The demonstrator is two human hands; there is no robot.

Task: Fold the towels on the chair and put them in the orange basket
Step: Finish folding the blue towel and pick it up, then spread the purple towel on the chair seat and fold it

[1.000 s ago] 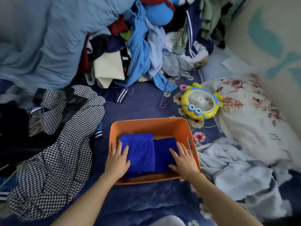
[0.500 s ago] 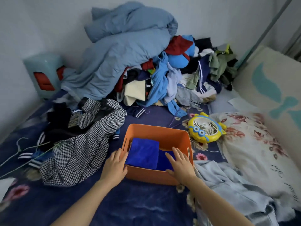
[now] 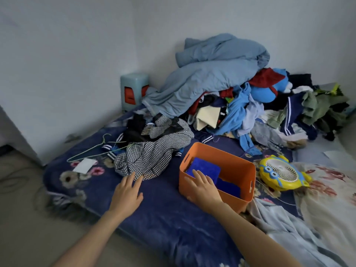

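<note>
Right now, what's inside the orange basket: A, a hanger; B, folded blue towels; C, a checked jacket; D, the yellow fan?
B: blue towels lie inside the basket, with the right hand over its near rim; the fan sits outside, beside it.

- The left hand [image 3: 127,193] has left the orange basket [image 3: 234,160] and now lies flat, fingers straight, over the navy floral blanket [image 3: 163,209], its fingertips at the hem of the houndstooth garment [image 3: 152,153].
- The right hand [image 3: 204,186] has crossed from the basket's right side to its near left corner, fingers reaching over the rim onto the brighter folded blue towel [image 3: 205,167].
- The view has swung up and left, bringing in the pale blue stool [image 3: 133,91], a wire hanger [image 3: 92,151] and the bare floor [image 3: 28,218].
</note>
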